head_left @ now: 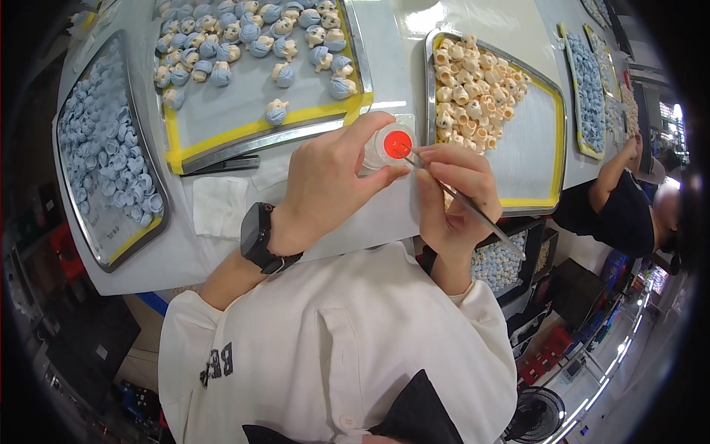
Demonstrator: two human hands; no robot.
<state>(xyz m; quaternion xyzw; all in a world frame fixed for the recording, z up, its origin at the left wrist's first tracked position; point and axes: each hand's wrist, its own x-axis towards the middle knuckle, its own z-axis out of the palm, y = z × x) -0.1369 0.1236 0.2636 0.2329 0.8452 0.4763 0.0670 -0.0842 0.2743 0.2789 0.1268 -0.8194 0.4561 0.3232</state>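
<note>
My left hand has its thumb and fingers around a small clear jar with bright red-orange paint in it. Pinched in my right hand is a thin metallic stick-like tool; its tip reaches into the paint, and its other end slants down to the right. Whether that tip has bristles is too small to tell. Beyond my left hand, a yellow-edged tray carries many small doll heads with light blue hair. Near my right hand, another tray holds a heap of cream-coloured hollow pieces.
At far left stands a tray of light blue hollow pieces. A folded white cloth and black tweezers-like tools lie before the doll-head tray. To the right, another person reaches toward more trays. Below the table edge sits a box of blue-and-cream pieces.
</note>
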